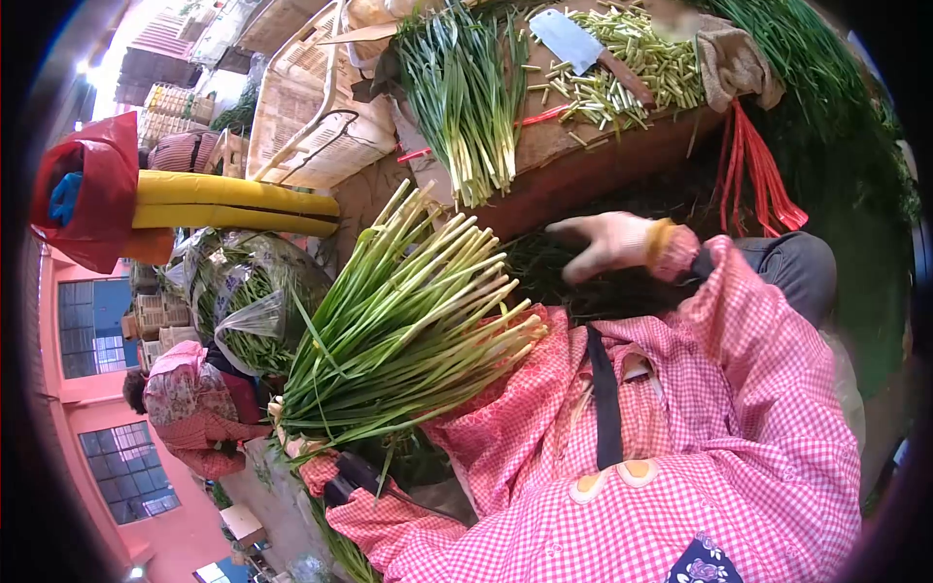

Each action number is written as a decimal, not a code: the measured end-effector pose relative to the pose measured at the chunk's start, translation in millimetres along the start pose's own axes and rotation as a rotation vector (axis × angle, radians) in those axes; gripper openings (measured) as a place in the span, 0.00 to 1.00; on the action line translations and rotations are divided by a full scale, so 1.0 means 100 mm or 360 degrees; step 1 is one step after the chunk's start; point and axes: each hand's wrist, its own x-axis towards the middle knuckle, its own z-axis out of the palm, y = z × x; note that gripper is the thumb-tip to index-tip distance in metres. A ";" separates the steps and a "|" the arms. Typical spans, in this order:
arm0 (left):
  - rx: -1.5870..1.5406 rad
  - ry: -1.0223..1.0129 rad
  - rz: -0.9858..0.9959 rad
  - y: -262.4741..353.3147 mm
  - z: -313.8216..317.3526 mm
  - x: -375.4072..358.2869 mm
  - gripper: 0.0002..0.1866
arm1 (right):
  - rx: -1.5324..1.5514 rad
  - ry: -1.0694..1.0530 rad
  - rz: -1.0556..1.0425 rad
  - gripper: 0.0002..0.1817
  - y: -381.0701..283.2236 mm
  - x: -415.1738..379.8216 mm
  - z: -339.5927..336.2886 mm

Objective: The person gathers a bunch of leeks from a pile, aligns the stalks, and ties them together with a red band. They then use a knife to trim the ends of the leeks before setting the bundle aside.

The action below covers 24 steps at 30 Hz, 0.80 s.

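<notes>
My left hand [294, 443] is closed around the leafy end of a large loose bunch of Chinese chives [398, 330], whose pale cut ends fan toward the upper right. Much of that hand is hidden by the leaves. My right hand [610, 243], in a light glove with a yellow cuff, is raised in front of the block with fingers apart and nothing in them. Beyond it, a second bunch of chives [466, 97] lies on the wooden block [622, 151]. A cleaver [573, 44] with a wooden handle rests there among many chopped stem ends [646, 49].
Red plastic strips [753, 175] hang from the block near a brown cloth [734, 63]. More greens [797, 49] are heaped at the upper right. Left of the block stand a wicker basket [301, 107], a yellow padded pole [233, 202] and bagged greens [253, 301]. Another person [194, 398] bends at the left.
</notes>
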 end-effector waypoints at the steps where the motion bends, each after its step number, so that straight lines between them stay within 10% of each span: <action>1: 0.0019 0.0006 0.0010 -0.01 0.03 0.01 0.13 | 0.0475 -0.0150 -0.0157 0.41 -0.06 0.12 0.22; 7: 0.0038 0.0041 0.0024 0.05 0.03 -0.01 0.13 | 0.1145 -0.0425 -0.0051 0.22 -0.50 0.17 0.66; 8: 0.0036 0.0042 0.0026 0.05 0.02 -0.02 0.13 | 0.0853 -0.0197 -0.0260 0.15 -0.59 0.06 0.45; 9: 0.0026 0.0042 0.0026 0.04 0.01 -0.03 0.13 | 0.0130 0.0136 -0.1420 0.13 -0.38 0.11 0.29; 10: 0.0018 0.0038 0.0022 0.04 0.00 -0.03 0.13 | 0.0609 0.0203 -0.0914 0.12 -0.41 -0.06 0.14; 11: -0.0004 0.0032 0.0036 0.03 -0.02 -0.02 0.13 | 0.0029 0.0555 -0.1032 0.10 -0.28 -0.11 -0.04; 13: -0.0022 0.0025 0.0036 0.02 -0.05 -0.01 0.13 | 0.0786 0.0493 0.0384 0.12 0.08 0.01 -0.31; 15: -0.0018 0.0022 0.0029 0.00 -0.06 0.02 0.13 | -0.1307 0.0112 0.0468 0.22 0.24 0.09 -0.37; 16: -0.0015 0.0028 0.0023 0.00 -0.07 0.03 0.13 | -0.1516 0.0083 0.0782 0.25 0.26 0.05 -0.28; 18: -0.0007 0.0032 0.0034 0.00 -0.06 0.03 0.13 | -0.1209 0.0667 0.0086 0.26 0.19 -0.01 -0.09; 24: 0.0022 0.0051 0.0073 0.01 -0.03 0.10 0.13 | 0.1156 -0.0558 -0.0387 0.33 -0.16 0.12 0.88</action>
